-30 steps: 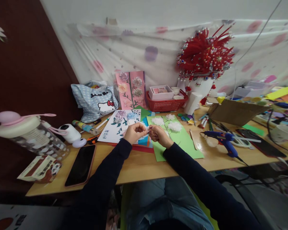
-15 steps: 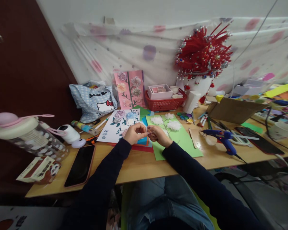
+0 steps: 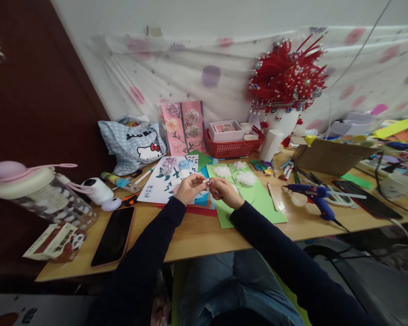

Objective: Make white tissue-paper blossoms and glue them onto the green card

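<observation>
My left hand (image 3: 190,189) and my right hand (image 3: 225,191) meet at the fingertips over the front of the desk. Both are closed in a pinch around something small and pale that I cannot make out. Just under my right wrist lies a green sheet (image 3: 261,203) bearing several fluffy white flowers (image 3: 246,178). Behind my left hand is a white sheet with a flower picture (image 3: 158,181), partly covered by my fingers. Layered coloured papers (image 3: 204,209) stick out below the hands.
To the right, a blue glue gun (image 3: 321,199) rests near a cardboard piece (image 3: 333,156). A red basket (image 3: 234,148) and a red beaded headdress (image 3: 290,74) stand behind. On the left are a phone (image 3: 114,235), a bottle (image 3: 44,194) and a small carton (image 3: 56,242).
My fingertips have shifted slightly, with my right fingers turned a little and raised against the left. The other things on the desk stay where they were.
</observation>
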A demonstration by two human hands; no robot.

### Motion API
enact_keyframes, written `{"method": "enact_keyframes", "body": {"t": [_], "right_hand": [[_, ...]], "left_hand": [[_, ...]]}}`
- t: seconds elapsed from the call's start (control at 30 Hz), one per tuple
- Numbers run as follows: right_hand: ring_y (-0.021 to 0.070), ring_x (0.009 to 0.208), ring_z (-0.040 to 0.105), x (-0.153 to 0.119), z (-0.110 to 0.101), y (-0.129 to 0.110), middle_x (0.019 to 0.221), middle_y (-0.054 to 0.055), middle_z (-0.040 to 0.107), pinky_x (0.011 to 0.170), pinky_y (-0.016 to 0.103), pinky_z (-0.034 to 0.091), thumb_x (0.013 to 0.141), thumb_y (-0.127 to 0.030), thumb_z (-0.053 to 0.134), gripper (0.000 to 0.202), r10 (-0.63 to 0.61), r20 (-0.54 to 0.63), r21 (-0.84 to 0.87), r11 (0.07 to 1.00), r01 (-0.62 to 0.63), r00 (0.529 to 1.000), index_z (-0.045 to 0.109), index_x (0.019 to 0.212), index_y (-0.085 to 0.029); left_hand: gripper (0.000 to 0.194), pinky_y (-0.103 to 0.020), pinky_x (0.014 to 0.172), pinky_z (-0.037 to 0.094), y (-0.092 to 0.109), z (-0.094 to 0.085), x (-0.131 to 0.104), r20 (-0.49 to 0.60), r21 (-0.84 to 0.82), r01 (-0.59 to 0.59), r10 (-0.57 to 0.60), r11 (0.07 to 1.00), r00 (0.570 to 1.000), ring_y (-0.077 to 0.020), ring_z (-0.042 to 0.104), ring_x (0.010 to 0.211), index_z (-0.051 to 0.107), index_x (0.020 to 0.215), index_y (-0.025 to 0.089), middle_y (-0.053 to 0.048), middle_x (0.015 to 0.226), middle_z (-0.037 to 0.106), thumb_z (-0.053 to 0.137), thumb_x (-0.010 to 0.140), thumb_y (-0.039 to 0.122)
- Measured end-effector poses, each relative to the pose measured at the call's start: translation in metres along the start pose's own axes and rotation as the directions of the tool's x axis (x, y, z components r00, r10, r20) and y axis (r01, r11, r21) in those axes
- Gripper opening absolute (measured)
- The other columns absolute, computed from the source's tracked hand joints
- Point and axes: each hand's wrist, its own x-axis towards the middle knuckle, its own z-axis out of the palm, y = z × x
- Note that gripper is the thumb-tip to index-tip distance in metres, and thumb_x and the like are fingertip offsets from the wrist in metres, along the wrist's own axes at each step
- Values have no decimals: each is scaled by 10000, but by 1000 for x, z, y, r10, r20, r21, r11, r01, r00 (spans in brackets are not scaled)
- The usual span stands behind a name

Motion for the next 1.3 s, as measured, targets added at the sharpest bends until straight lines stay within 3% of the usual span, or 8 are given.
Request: {"method": "enact_keyframes", "body": {"t": [0.13,0.47,0.8,1.1,1.3], "right_hand": [[30,364,189,1,-2,1,448,-72,329,385,200,101,662,-249,506,154,10,7,35,999,-10,1000,441,546,-173],[29,365,209,0,2,-2,481,-55,407,393,206,91,695,-323,522,186,57,-11,50,997,-56,998,486,606,-163],[34,361,209,2,-2,2,437,-64,368,375,202,114,628,-265,512,135,35,-20,11,999,-35,999,454,548,-173],[30,365,214,2,-3,1,481,-47,420,386,205,119,631,-253,478,115,12,0,47,999,-12,1000,477,559,-163],[40,370,242,0,-2,3,476,-57,366,387,207,144,664,-255,454,136,-44,-23,-81,996,42,999,514,589,-159]], "left_hand": [[299,-231,613,447,-4,-3,1,-18,16,-11,11,1000,1000,-88,547,579,616,699,119,3,623,602,743,599,370],[343,-243,665,471,-4,-5,2,-16,-17,-15,14,1000,1000,-96,579,623,561,609,125,1,677,616,811,490,327],[384,-226,615,458,2,-3,0,17,45,-50,50,998,999,-90,557,609,542,585,125,-7,676,608,831,443,336],[374,-267,661,493,-2,-3,2,-50,-94,66,-71,993,996,-120,590,602,682,739,102,-43,635,650,712,625,457],[270,-255,652,489,-1,-3,1,-103,-15,4,-6,1000,995,-118,584,600,668,671,117,-21,625,652,752,586,359]]}}
